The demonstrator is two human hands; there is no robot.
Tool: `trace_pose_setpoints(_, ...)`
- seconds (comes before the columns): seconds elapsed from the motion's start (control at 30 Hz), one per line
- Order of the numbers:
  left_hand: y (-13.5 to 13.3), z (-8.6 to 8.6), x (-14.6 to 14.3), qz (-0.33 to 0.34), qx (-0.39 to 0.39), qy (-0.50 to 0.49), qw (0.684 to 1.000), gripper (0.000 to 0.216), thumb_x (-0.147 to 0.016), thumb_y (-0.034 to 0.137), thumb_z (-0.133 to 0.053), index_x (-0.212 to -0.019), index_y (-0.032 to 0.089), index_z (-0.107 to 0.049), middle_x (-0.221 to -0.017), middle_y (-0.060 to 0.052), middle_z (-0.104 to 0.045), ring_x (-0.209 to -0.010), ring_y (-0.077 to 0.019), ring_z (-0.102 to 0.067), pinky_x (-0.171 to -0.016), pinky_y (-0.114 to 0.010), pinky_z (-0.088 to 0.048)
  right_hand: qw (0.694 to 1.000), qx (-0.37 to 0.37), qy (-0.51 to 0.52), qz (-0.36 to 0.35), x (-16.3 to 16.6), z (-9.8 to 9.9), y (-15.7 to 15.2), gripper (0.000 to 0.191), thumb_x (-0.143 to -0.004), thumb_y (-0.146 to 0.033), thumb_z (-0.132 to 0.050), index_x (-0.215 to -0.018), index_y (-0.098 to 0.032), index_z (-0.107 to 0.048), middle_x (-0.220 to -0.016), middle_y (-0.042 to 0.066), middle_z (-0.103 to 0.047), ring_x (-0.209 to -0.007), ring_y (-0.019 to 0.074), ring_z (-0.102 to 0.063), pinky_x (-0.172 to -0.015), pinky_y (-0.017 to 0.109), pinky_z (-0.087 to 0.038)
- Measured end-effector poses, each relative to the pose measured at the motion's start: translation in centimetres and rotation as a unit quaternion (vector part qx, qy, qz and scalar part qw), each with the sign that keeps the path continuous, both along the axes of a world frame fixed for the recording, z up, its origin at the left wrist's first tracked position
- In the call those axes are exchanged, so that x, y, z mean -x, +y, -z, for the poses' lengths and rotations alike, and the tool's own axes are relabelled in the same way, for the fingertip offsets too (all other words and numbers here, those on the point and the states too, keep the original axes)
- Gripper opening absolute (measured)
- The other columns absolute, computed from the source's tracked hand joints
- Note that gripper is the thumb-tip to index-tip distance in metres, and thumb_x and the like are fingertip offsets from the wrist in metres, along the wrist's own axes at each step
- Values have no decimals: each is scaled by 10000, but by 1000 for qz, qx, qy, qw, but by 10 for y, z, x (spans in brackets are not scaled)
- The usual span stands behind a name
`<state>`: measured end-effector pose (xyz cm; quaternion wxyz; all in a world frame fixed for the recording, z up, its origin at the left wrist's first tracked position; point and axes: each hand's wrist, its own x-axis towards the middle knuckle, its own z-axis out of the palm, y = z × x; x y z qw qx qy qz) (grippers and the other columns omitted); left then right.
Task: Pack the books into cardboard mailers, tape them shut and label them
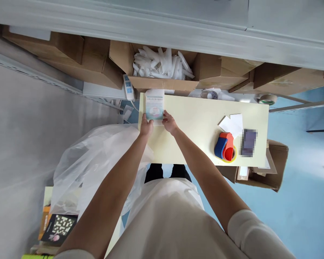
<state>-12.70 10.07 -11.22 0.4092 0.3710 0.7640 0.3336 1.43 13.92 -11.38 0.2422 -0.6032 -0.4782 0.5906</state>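
left hand [146, 126] and right hand [169, 122] pinch the near corners of a printed packet [154, 108], far left corner of bench [194, 115]. could slip off far edge if either pinch loosens.

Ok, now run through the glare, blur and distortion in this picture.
Head view: glare whitens the blue floor at far right; head view: small print on the printed packet is too soft to read; head view: pixelation masks a dark phone-shaped object; head view: the right sleeve looks stretched, probably by the wide lens.
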Motion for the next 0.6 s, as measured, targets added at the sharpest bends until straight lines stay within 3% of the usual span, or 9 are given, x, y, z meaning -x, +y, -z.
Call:
trace_pose_setpoints(0.1, -4, -21, -4, -27, 21, -10, 999, 678, -741, 245, -538, -1388, 176, -350, -1477, -107, -355, -1400, -262, -245, -1158, -391, -183, 1000, -2, -19, 18, -11, -16, -7, 654, -729, -139, -517, -1374, -196, -422, -1275, 127, -515, -955, 187, -585, -817, 354, -532)
trace_pose_setpoints(0.27, -40, -77, -21, 29, -43, 16, 999, 694, -737, 306, -595, -1380, 183, -363, -1487, -119, -337, -1407, -282, -222, -1161, -417, -189, 996, -86, -30, 7, -53, -64, -45, 514, -735, -201, -509, -1249, -219, -527, -1199, 118, -583, -875, 178, -603, -784, 369, -530)
trace_pose_setpoints(0.47, -149, -141, -59, 62, -98, 87, 989, 576, -822, 358, -487, -1359, 168, -405, -1439, -133, -416, -1340, -261, -375, -1114, -454, -310, 984, -155, -5, -82, -96, -115, -101, 398, -801, -297, -496, -1189, -216, -530, -1079, 102, -631, -717, 160, -621, -702, 375, -546)
trace_pose_setpoints(0.6, -241, -160, -82, -50, -80, 131, 987, 480, -854, 374, -443, -1322, 271, -470, -1321, -81, -555, -1226, -263, -515, -1034, -476, -426, 962, -179, 54, -200, -84, -134, -133, 321, -836, -341, -500, -1133, -231, -554, -993, 91, -667, -706, 180, -637, -697, 388, -556)
